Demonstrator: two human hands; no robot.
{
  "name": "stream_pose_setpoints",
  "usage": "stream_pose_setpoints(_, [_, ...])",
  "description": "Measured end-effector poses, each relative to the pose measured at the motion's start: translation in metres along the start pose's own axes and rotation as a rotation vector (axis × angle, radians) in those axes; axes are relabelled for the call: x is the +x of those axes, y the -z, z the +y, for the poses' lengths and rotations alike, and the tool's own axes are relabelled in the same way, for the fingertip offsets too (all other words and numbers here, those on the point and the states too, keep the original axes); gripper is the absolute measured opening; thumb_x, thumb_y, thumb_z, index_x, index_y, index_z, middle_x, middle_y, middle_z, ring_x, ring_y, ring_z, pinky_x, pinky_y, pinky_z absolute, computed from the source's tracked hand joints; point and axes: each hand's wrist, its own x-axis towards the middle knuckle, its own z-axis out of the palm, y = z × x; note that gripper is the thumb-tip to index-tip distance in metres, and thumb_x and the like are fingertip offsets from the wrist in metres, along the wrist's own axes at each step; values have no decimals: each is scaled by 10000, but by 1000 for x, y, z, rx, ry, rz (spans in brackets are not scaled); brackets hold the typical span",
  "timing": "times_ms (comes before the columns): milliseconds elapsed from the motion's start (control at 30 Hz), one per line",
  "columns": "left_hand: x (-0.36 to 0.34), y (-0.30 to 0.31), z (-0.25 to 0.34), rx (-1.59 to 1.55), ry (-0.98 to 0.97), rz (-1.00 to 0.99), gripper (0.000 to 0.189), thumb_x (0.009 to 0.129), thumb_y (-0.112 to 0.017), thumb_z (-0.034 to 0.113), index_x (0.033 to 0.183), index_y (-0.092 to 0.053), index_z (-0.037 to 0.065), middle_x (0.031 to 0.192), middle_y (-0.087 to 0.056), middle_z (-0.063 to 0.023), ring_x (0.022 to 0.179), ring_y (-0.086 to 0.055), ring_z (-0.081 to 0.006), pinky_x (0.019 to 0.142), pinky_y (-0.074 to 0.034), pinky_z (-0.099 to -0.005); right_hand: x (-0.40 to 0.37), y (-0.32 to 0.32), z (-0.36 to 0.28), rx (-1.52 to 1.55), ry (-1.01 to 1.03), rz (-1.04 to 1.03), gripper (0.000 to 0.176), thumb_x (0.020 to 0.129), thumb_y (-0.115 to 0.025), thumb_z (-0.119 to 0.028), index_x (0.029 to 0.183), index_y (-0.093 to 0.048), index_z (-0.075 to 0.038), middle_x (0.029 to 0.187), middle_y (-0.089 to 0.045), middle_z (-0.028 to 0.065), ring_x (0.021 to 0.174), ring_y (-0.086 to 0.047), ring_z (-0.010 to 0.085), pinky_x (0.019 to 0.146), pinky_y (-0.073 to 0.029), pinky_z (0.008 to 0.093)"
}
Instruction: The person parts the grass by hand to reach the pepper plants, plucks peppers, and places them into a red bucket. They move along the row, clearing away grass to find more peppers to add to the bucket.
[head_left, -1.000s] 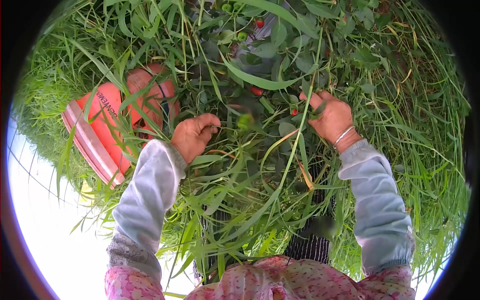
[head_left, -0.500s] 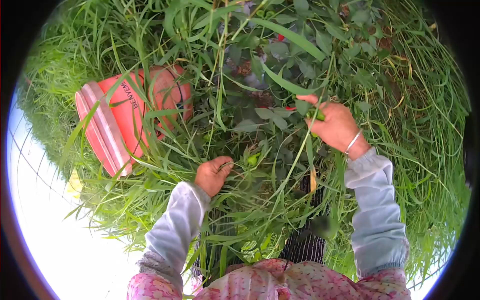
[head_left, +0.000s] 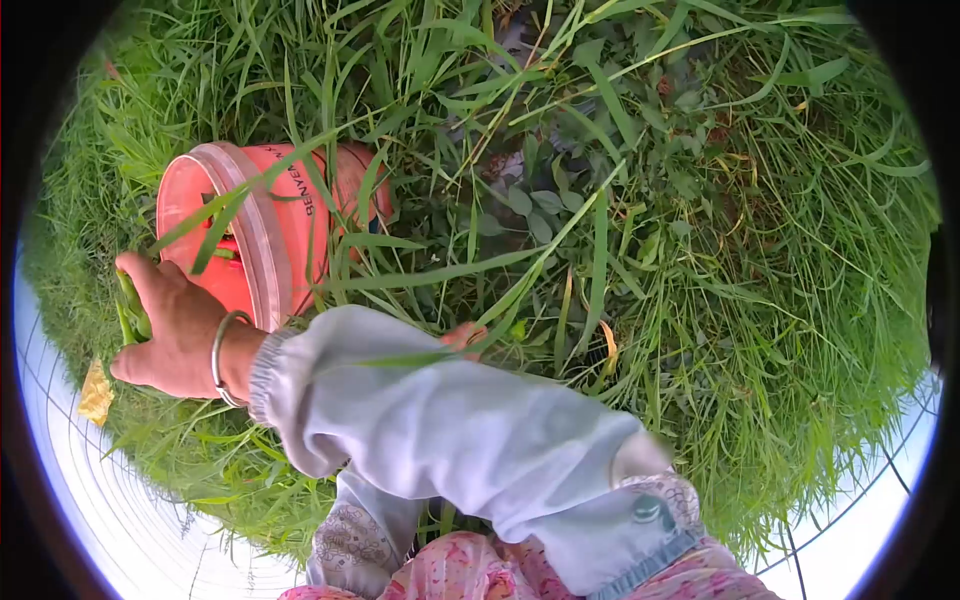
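My right hand (head_left: 180, 325), with a silver bracelet at the wrist, reaches across to the far left and grips green peppers (head_left: 133, 308) between thumb and fingers. It is beside the open mouth of a red-orange bucket (head_left: 275, 225) lying tilted in the grass. Red and green peppers (head_left: 228, 250) show inside the bucket. Most of my left hand (head_left: 465, 338) is hidden behind my right sleeve; only a small part shows among the leaves near the middle, and what its fingers do is hidden.
Tall grass (head_left: 740, 330) surrounds leafy plants (head_left: 540, 205) in the middle. Long blades cross in front of the bucket. A dry yellow piece (head_left: 96, 393) lies at the left edge. An orange-brown leaf (head_left: 609, 340) hangs right of centre.
My right hand has moved from the plants at the right to the bucket's mouth at the left, holding green peppers. The bucket's opening now faces more into view. My right sleeve now covers most of my left arm.
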Motion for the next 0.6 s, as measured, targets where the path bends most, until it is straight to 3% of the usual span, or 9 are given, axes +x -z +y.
stream_pose_setpoints(100, [-1,-3,10,270,-21,8,183,867,-559,142,1023,-608,60,863,-621,-52,779,-571,-140,707,-458,-283,31,-25,27,-143,-95,107,912,717,-643,-184,1392,-59,2,1387,-172,286,1284,-241,388,1051,-259,404])
stream_pose_setpoints(133, [0,-4,20,504,-28,29,167,867,-566,162,999,-610,69,796,-603,-50,717,-551,-129,660,-449,-279,33,-26,35,-89,-96,145,907,719,-625,-163,1392,-41,10,1393,-151,292,1299,-205,393,1064,-235,404])
stream_pose_setpoints(200, [-1,-12,4,522,-142,147,113,856,-576,145,947,-612,88,659,-538,-15,609,-493,-72,566,-418,-252,36,-28,51,19,-93,221,898,724,-587,-122,1392,-5,25,1405,-109,303,1330,-134,403,1089,-188,406])
stream_pose_setpoints(267, [-2,-18,23,515,-17,112,163,855,-584,185,975,-611,78,732,-581,-72,672,-551,-134,638,-440,-274,37,-29,61,-74,-151,259,872,722,-541,-81,1387,12,32,1403,-116,292,1335,-130,391,1086,-200,378])
stream_pose_setpoints(300, [-2,-17,21,526,-15,101,160,854,-585,182,974,-611,79,730,-575,-72,667,-547,-131,634,-438,-271,25,-31,66,-100,-16,343,716,741,-490,-46,1381,-171,-6,1377,-235,255,1299,-249,361,1035,-281,390])
stream_pose_setpoints(400, [-1,-11,-3,302,-46,99,145,874,-564,171,976,-610,79,763,-596,-22,713,-534,-93,669,-441,-257,-20,-6,76,-171,30,81,419,753,-492,-45,1171,-485,-26,1195,-488,198,1100,-499,324,895,-409,382])
stream_pose_setpoints(467, [6,-2,-8,160,159,24,141,884,-551,149,990,-602,72,763,-596,-24,713,-526,-98,676,-441,-262,-69,44,80,-147,153,-22,147,762,-486,-45,870,-583,-23,904,-616,129,824,-619,263,718,-476,359])
stream_pose_setpoints(533, [18,16,-52,45,246,-9,137,886,-547,142,996,-596,77,754,-607,-55,687,-524,-114,668,-450,-280,-122,103,90,129,-133,91,121,769,-453,-3,800,-569,-1,773,-612,87,698,-606,144,623,-486,283])
stream_pose_setpoints(600, [-2,-9,17,384,-113,114,135,888,-538,144,986,-597,70,719,-597,-68,667,-525,-117,654,-447,-288,-170,161,115,-599,-99,218,120,747,-501,-5,828,-586,-28,797,-599,74,684,-589,183,627,-473,282])
